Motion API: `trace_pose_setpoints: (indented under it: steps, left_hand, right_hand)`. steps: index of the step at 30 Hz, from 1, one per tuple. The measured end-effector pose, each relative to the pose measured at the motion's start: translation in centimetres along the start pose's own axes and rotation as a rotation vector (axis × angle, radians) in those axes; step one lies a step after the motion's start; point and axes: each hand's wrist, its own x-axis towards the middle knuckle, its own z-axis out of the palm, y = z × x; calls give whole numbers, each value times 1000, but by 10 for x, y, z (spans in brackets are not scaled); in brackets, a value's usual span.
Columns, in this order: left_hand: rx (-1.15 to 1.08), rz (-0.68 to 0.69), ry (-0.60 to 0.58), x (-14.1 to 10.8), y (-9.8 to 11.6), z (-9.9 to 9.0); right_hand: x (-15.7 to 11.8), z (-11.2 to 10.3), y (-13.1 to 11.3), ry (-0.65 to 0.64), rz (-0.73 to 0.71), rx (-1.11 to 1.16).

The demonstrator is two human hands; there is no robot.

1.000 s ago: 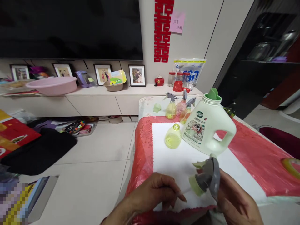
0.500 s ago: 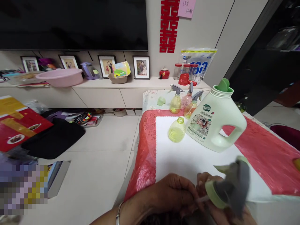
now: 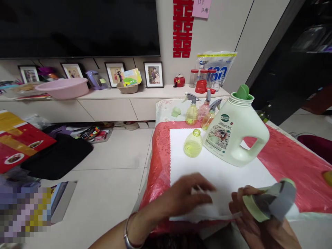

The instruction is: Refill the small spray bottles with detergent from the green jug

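Observation:
My right hand (image 3: 249,211) is closed around a grey and pale-green spray nozzle (image 3: 269,200) at the lower right, its thin tube pointing left. To its left, above the near edge of the white sheet, my left hand (image 3: 188,195) is slightly blurred, fingers apart, holding nothing. A yellow-green bottle (image 3: 193,144) without a top stands upright farther up the sheet, part filled with liquid. Right beside it is a big pale-green jug (image 3: 236,133) with a handle and a printed label; a dark-green cup-shaped cap (image 3: 242,92) sits in its mouth.
Behind the bottle stand several spray bottles (image 3: 192,112) and a small pale-green object (image 3: 176,111). A red cloth (image 3: 162,148) under plastic lies beneath the white sheet (image 3: 220,176). The low cabinet (image 3: 106,110) at the back holds a pink basin (image 3: 64,88) and picture frames.
My left hand has let go of the nozzle's tube and moved up and left, its fingers opening. My right hand has shifted slightly right with the spray nozzle.

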Motion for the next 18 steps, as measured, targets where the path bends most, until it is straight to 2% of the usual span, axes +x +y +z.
trace_pose_setpoints:
  steps: [3,4,5,8,10,14,18]
  left_hand:
    - [127,201,512,27,9,-24]
    - [178,265,625,38,10,-30]
    - [218,309,672,50,9,-35]
    - [281,320,589,85,1,-45]
    - [294,305,527,102,-8,-47]
    - [260,232,486,117,-21,-52]
    - [158,199,487,109,-21,-63]
  right_hand:
    - [-5,-17,-5,41,-50,-3]
    - [-5,-21,-7,43,-70,-14]
    - [-4,-25,-10,20,-75,-30]
    - [-1,-30,-19,-74,-60,-45]
    - [-3,-33,-23,-86,-56,-28]
    - [-12,-42,-23,62,-143,-57]
    - [-20,-43,-22,205,-143,-81]
